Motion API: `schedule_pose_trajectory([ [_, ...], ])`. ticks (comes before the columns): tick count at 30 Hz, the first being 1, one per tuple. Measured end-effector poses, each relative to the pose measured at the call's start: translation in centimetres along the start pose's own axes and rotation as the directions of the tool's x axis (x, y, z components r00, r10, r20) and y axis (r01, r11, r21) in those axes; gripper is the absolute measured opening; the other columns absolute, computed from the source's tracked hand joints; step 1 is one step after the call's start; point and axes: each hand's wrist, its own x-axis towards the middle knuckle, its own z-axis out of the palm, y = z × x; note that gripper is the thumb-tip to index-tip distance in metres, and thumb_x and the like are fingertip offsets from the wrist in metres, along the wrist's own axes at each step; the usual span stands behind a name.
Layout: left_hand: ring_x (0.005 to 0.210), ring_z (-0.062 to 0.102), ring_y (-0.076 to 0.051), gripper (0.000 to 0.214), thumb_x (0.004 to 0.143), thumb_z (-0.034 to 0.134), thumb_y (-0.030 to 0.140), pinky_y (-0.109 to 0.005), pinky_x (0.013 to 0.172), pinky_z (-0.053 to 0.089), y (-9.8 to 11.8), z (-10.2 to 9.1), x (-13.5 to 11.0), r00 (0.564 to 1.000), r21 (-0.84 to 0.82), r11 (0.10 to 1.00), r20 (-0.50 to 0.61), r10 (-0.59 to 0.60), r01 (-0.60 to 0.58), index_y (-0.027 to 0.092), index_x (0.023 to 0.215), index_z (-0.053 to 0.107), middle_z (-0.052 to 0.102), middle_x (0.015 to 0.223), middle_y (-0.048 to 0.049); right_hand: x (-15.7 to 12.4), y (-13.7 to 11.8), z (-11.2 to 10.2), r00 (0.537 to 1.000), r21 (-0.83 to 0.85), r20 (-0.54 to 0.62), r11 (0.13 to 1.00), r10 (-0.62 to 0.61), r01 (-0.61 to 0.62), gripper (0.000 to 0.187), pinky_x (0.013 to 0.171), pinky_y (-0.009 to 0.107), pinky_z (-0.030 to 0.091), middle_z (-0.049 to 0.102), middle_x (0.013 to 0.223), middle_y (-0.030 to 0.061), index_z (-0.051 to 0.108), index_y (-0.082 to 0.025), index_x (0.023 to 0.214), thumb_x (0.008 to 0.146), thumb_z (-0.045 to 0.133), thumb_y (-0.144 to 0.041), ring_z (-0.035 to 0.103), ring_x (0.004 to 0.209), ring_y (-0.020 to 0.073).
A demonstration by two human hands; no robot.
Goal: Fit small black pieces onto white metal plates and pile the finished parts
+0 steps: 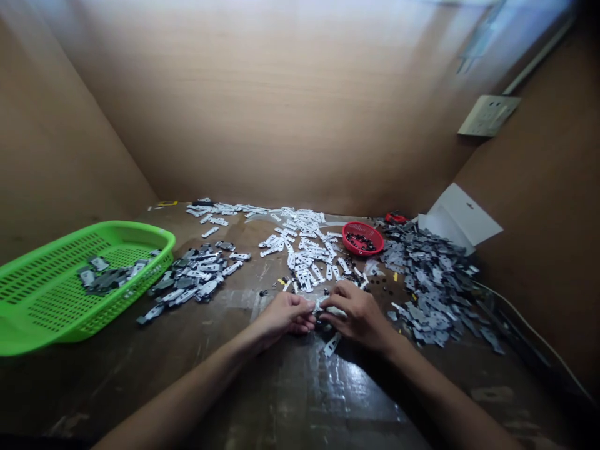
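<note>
Hands close together over the worn brown worktable [300, 400]: we have left hand [285, 314] and right hand [355, 314] curled, fingertips meeting on a small white metal part [329, 308], mostly hidden by the fingers. Loose white strip [332, 344] lies just below. Ahead, scattered white parts [304, 256]; right, grey parts pile [431, 281]; between them, red basket [349, 236]. Far left, green slotted tray [140, 232] holding grey pieces [105, 278].

Dim, warm light; pale glare streaks the dark varnished wooden tabletop [323, 400], soft shadow lies under the left hand [285, 315] and right hand [356, 315]. Wide-angle distortion bends the edges; corners fall dark.
</note>
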Motion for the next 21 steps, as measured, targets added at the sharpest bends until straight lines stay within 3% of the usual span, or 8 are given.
schedule_pose_trajectory([
  [10, 0.05, 0.055, -0.007, 0.042, 0.066, 0.065, 0.05, -0.019, 0.051, 0.043, 0.3, 0.0, -0.2, 1.0, 0.023, 1.0, -0.004, 0.006, -0.006, 0.009, 0.072, 0.06, 0.063, 0.066, -0.0068, 0.1, 0.2, 1.6, 0.996, -0.136, -0.037, 0.988, -0.077, 0.072, 0.012, 0.067, 0.026, 0.037, 0.055, 0.081, 0.0048, 0.063, -0.022, 0.086, 0.081, 0.054, -0.029, 0.049, 0.076, 0.0156],
  [21, 0.049, 0.055, -0.007, 0.038, 0.067, 0.064, 0.047, -0.018, 0.051, 0.043, -0.1, -0.2, 0.0, 1.0, 0.037, 0.999, 0.01, 0.025, -0.025, 0.01, 0.072, 0.059, 0.063, 0.066, -0.0057, 0.2, -0.1, 1.0, 0.994, -0.185, 0.007, 0.976, -0.113, 0.112, 0.015, 0.066, 0.027, 0.035, 0.055, 0.079, 0.0047, 0.063, -0.021, 0.081, 0.084, 0.048, -0.023, 0.046, 0.074, 0.0154],
])
